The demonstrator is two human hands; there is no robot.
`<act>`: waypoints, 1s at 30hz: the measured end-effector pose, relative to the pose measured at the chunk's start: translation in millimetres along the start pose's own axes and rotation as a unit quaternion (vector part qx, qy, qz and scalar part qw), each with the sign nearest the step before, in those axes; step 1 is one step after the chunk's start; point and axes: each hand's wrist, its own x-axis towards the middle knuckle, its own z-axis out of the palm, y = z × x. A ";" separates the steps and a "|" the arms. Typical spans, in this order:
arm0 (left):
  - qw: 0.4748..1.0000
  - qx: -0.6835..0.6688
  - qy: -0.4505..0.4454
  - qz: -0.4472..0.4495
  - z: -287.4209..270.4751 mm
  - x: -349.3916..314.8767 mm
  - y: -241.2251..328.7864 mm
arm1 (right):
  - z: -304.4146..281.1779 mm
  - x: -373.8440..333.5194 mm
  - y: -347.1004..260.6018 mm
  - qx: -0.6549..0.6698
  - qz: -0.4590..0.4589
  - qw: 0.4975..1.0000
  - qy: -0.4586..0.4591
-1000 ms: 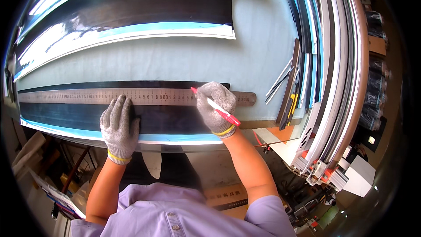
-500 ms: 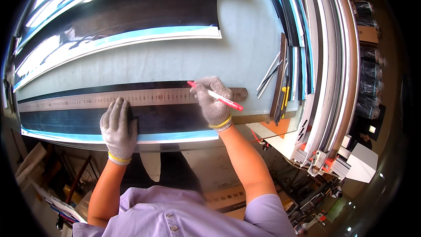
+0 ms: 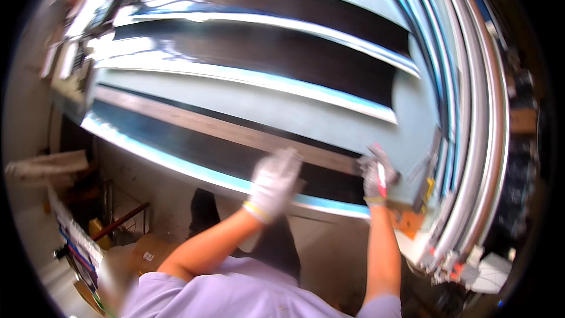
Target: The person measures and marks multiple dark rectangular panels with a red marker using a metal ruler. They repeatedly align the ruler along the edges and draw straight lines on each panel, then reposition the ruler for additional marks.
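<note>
A long metal ruler (image 3: pixel 235 126) lies along a black strip (image 3: pixel 170 135) whose near edge is blue and white. My left hand (image 3: pixel 275 181), in a pale knit glove with a yellow cuff, is over the strip's near part. Its fingers stretch out toward the ruler, smeared by motion, and contact cannot be made out. By the ruler's right end, my gloved right hand (image 3: pixel 375 174) has its fingers closed round a red and white marker pen (image 3: pixel 382 181). That hand covers the end of the ruler.
Two more black strips (image 3: pixel 282 56) with blue and white edges lie farther back on the pale table (image 3: pixel 412 103). A yellow cutter knife (image 3: pixel 428 191) rests at the right, near an orange piece (image 3: pixel 409 221). Long white and brown profiles (image 3: pixel 479 112) line the right side.
The whole view has turned and blurred. Along the strip, my left hand has shifted right. My right hand has moved to the ruler's right end, and the marker pen now points more upright.
</note>
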 end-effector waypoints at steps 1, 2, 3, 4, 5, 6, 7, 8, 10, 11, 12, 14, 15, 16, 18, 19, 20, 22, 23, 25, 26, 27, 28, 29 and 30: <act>0.999 -0.035 -0.006 0.006 -8.3 -0.7 -5.4 | 1.1 -5.6 6.5 0.016 0.030 0.999 0.013; 0.998 -0.059 0.009 0.014 -18.7 -0.6 -10.2 | 2.6 -7.1 -0.5 -0.009 0.048 0.999 0.014; 0.996 -0.085 0.020 0.031 -35.9 1.3 -20.7 | 9.3 -12.6 -11.8 -0.033 0.056 0.997 0.043; 0.996 -0.080 0.041 0.021 -59.4 1.3 -40.7 | 15.6 -16.6 -21.7 -0.048 0.070 0.994 0.075; 0.995 -0.073 0.068 0.003 -90.2 -6.7 -64.0 | 36.1 -17.0 -32.4 -0.045 0.076 0.991 0.101; 0.993 -0.073 0.092 -0.012 -119.5 -15.2 -89.8 | 62.3 -19.4 -51.9 -0.052 0.093 0.986 0.131; 0.987 -0.063 0.142 -0.044 -151.2 -23.4 -126.0 | 86.8 -23.3 -73.3 -0.047 0.084 0.985 0.142; 0.984 -0.042 0.158 -0.069 -190.3 -28.0 -167.8 | 113.2 -28.6 -89.7 -0.032 0.076 0.986 0.144; 0.939 0.052 0.294 -0.171 -257.9 -55.6 -257.7 | 175.9 -37.4 -120.6 -0.014 0.060 0.990 0.127; 0.911 0.021 0.338 -0.237 -295.1 -67.1 -302.3 | 210.1 -42.2 -137.9 -0.017 0.052 0.992 0.111; 0.881 0.138 0.372 -0.258 -324.7 -89.8 -356.8 | 248.7 -44.4 -161.6 -0.015 0.052 0.994 0.097; 0.821 0.263 0.350 -0.367 -367.2 -123.0 -454.9 | 319.4 -42.4 -207.3 0.000 0.023 0.999 0.045; 0.828 0.231 0.300 -0.413 -386.1 -125.1 -484.2 | 350.9 -41.0 -226.6 0.019 0.032 0.999 0.024; 0.842 0.250 0.255 -0.405 -391.8 -121.0 -503.3 | 381.7 -39.2 -242.1 0.037 0.044 0.998 0.011; 0.859 0.278 0.169 -0.396 -400.4 -107.0 -522.7 | 434.2 -34.5 -273.0 0.071 0.034 0.996 -0.032; 0.868 0.251 0.140 -0.405 -403.4 -108.0 -533.4 | 456.0 -32.5 -287.3 0.083 0.014 0.995 -0.054; 0.867 0.252 0.133 -0.409 -406.2 -113.1 -541.3 | 476.5 -28.5 -301.4 0.085 0.009 0.994 -0.069; 0.881 0.226 0.134 -0.393 -401.4 -133.1 -540.6 | 499.4 -28.4 -321.4 0.085 0.009 0.993 -0.087; 0.887 0.222 0.122 -0.387 -406.0 -148.3 -532.7 | 510.6 -28.0 -328.1 0.095 0.011 0.991 -0.090; 0.875 0.188 0.079 -0.440 -416.5 -198.1 -524.3 | 527.7 -29.6 -339.7 0.083 0.010 0.991 -0.104; 0.871 0.177 0.086 -0.451 -418.5 -226.5 -522.4 | 535.8 -31.3 -343.6 0.089 0.014 0.989 -0.118; 0.878 0.150 0.126 -0.437 -419.1 -251.0 -521.1 | 544.5 -33.9 -347.4 0.096 0.019 0.986 -0.132; 0.885 0.108 0.164 -0.422 -421.7 -256.1 -512.6 | 554.6 -34.5 -352.0 0.104 -0.005 0.982 -0.158; 0.889 0.065 0.203 -0.406 -422.2 -258.7 -506.3 | 567.3 -39.0 -351.6 0.107 0.000 0.978 -0.180; 0.879 -0.030 0.160 -0.449 -423.8 -269.4 -509.3 | 583.2 -39.2 -358.6 0.100 -0.047 0.974 -0.200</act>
